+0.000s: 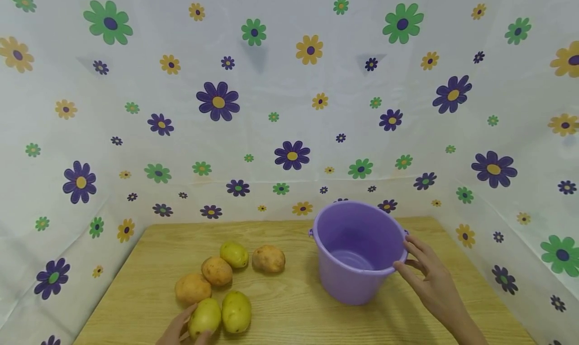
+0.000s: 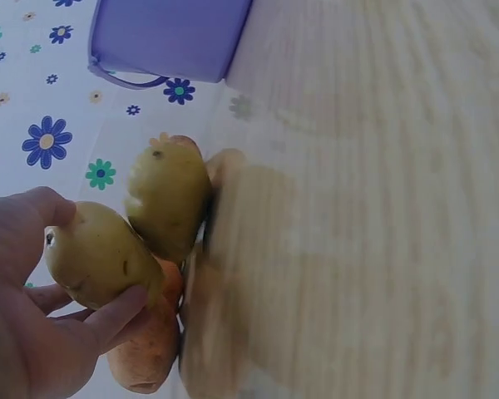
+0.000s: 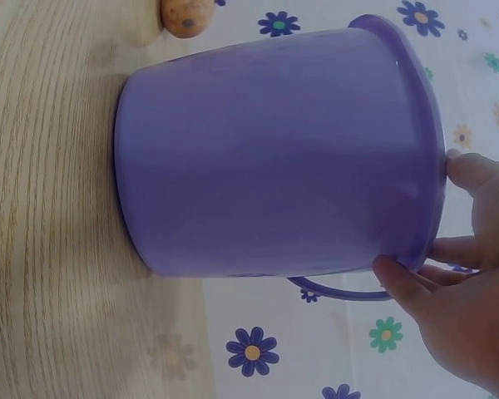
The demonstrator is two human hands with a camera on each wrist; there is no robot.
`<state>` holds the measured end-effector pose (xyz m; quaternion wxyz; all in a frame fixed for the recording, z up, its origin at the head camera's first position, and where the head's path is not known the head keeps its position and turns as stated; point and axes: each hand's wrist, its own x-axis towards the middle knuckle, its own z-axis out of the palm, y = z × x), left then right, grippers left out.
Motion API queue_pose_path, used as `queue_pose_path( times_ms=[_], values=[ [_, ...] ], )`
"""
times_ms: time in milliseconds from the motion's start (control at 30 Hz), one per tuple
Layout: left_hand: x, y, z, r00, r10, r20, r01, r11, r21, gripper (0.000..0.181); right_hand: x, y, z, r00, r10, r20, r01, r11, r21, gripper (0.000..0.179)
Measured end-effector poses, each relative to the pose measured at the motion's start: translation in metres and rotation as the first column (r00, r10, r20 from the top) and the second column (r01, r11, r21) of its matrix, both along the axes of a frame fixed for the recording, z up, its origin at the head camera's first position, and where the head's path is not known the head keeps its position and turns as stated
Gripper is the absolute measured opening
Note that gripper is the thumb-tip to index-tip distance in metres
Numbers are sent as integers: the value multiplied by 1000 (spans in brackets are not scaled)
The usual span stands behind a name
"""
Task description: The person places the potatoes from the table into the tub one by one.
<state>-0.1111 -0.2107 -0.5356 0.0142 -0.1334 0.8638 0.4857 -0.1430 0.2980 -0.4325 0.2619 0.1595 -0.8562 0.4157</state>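
In the head view, my left hand grips a yellow-green oval fruit at the near left of the table. The left wrist view shows its thumb and fingers around that fruit. Close beside it lies another yellow-green fruit. My right hand holds the rim of a purple bucket, which stands upright on the table at the right; its inside shows nothing in it. Seen from the right wrist, thumb and fingers of the hand are at the rim of the bucket.
Behind the held fruit are a brown potato, a second potato, a third yellow-green fruit and a third potato. They lie on a wood-grain table, with a flower-patterned white sheet around its back and sides.
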Motion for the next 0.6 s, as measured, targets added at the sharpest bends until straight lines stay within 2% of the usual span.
queue_pose_path(
  times_ms=[100, 167, 333, 433, 600],
  values=[
    [-3, -3, 7, 998, 23, 50, -30, 990, 141, 99, 0, 0, 1, 1000, -5, 4, 5, 1000, 3, 52],
    [-4, -3, 16, 998, 28, 65, -40, 978, 203, 99, 1, 0, 1, 1000, -4, 4, 4, 1000, 1, 52],
    [-3, 2, 35, 998, 54, 12, -56, 967, 250, 93, 2, 0, 1, 1000, 2, -3, -2, 1000, -2, 52],
    [-4, 7, 45, 996, 86, -20, -76, 951, 300, 87, 1, 0, 0, 1000, 3, -11, -3, 1000, 1, 52],
    [-6, 14, 59, 997, 80, -5, -72, 917, 391, 88, 0, 0, -1, 1000, 8, -21, -8, 1000, 2, 52]
  ],
)
